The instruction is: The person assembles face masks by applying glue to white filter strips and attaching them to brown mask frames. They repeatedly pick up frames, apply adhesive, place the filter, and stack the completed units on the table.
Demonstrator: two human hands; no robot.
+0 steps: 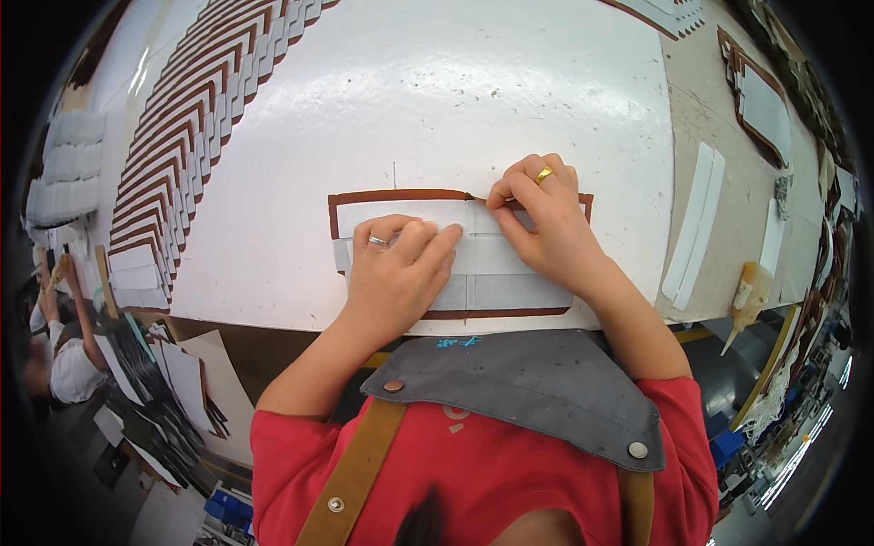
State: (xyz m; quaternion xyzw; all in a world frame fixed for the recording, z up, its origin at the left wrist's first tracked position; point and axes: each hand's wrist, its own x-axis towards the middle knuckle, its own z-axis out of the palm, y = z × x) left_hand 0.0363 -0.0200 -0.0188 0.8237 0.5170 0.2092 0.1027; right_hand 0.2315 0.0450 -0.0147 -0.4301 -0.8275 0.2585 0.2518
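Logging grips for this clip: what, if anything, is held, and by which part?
The panel: the right hand seems to pinch its brown far edge, just right of the middle. The left hand lies on its white face, apparently not gripping.

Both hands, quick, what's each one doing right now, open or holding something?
Left hand: open, resting on the white panel, nothing visibly gripped.
Right hand: closed, seemingly pinching the panel's brown edge.
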